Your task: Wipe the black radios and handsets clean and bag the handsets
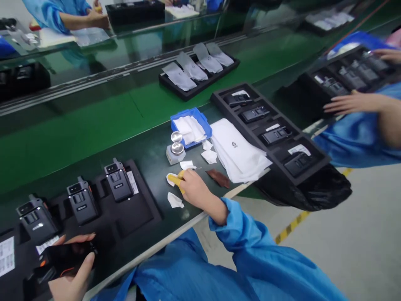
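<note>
My left hand [74,281] is closed around a black handheld radio [64,256] with orange accents, over the near side of a black foam tray [138,217]. Several more radios [82,201] with stubby antennas sit in that tray, with white labels beside some. My right hand [196,189] wears yellow finger covers on its thumb and finger. Those fingertips are closed on a small white wipe [171,179] on the green bench. Just beyond it stands a small dispenser bottle [176,154] with a metal dish top and its lid raised. Crumpled white wipes [174,200] lie around the hand.
A blue bin [204,121] holds white wipes, with white bags [241,154] stacked beside it. A second radio tray [266,113] overhangs the bench edge above a black plastic bag [326,192]. Bagged items fill a tray [200,75] on the green belt. Co-workers' hands [360,102] are nearby.
</note>
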Available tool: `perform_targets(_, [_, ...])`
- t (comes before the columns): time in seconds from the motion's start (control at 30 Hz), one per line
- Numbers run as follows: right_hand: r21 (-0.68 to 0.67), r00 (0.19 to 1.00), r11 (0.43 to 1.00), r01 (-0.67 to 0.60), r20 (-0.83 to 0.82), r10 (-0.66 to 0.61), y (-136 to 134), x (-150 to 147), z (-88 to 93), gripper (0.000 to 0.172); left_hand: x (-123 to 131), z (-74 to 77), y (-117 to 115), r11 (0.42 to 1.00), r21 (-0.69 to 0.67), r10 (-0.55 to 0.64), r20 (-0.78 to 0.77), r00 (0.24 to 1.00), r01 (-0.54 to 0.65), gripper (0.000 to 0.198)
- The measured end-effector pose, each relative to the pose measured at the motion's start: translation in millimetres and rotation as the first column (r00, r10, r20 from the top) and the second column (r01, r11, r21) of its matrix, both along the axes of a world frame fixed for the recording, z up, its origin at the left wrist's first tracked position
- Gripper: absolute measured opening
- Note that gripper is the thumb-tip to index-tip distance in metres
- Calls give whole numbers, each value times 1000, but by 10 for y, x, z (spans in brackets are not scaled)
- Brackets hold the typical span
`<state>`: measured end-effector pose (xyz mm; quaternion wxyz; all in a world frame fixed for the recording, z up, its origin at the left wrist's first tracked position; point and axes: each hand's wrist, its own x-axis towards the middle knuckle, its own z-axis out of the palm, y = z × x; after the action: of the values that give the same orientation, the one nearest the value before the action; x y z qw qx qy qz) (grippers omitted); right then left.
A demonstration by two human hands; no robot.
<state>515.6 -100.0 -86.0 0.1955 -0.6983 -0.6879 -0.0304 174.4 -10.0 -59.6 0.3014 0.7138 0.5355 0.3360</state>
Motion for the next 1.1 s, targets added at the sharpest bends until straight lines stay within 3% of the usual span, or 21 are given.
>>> perform_targets(0.13, [240,977,950,198,29,-211,62,208,317,34,-44,-80,-16,995,-95,54,136,989,-41,57])
perform_targets(0.2, [229,958,938,259,64,-280,187,307,439,37,-71,-129,-13,995,-95,57,145,988,-43,56])
perform_targets(0.27, [144,958,958,248,112,-265,316,354,509,35,-83,-169,-10,996,-76,57,157,986,-46,54])
perform_targets(0.33, [80,963,973,217,146,-227,394,355,529,31,-74,-192,-18,997,-66,47,177,983,-35,51])
perform_targets(0.43, [97,959,974,204,182,-219,388,365,502,28,-21,-170,-64,997,-70,53,240,969,-37,51])
perform_targets(0.57, [115,949,979,168,251,-192,379,533,431,20,95,-27,-126,997,-69,59,253,966,-43,50])
perform_targets(0.67, [211,950,969,132,254,-184,465,541,445,24,151,112,-126,999,-50,-5,216,976,16,47])
perform_targets(0.8, [469,968,882,-40,238,-83,472,-41,693,21,119,265,-121,987,19,-160,204,966,160,46])
perform_targets(0.97, [402,953,864,-302,146,265,432,-1196,1035,31,-31,344,-133,958,84,-286,267,920,274,48])
perform_targets(1.1, [364,898,825,-433,87,432,414,-1733,1094,33,-157,338,-159,951,80,-309,291,906,299,47])
